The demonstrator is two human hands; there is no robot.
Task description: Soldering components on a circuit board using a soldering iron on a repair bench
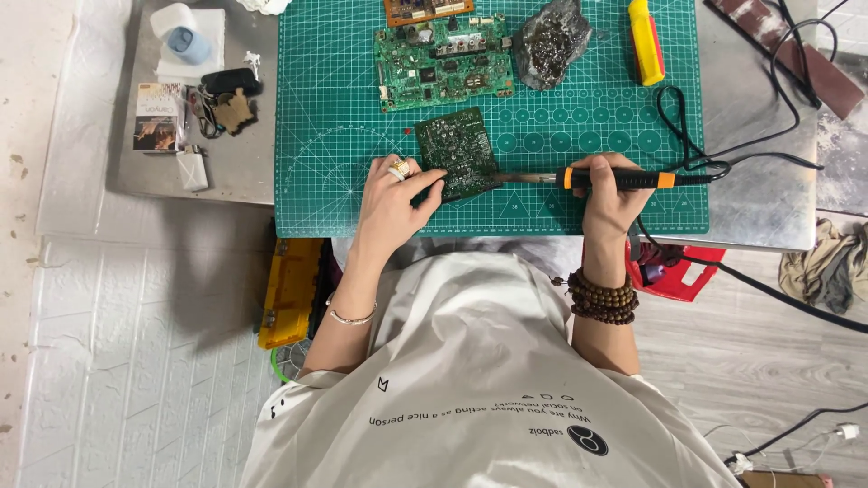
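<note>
My left hand (391, 201) grips the lower left edge of a small dark green circuit board (457, 151) lying on a green cutting mat (344, 136). A ring sits on one finger. My right hand (610, 194) is closed around a black soldering iron (624, 179) with orange bands. The iron's metal tip points left and meets the board's lower right edge. The iron's black cord (687, 136) loops off to the right.
A larger green circuit board (443, 63), an orange-brown board (425, 9), a dark crumpled lump (551, 41) and a yellow tool (646, 41) lie at the mat's far side. Small items and a tape roll (185, 41) sit left. A yellow case (289, 289) and red object (674, 271) are below the table.
</note>
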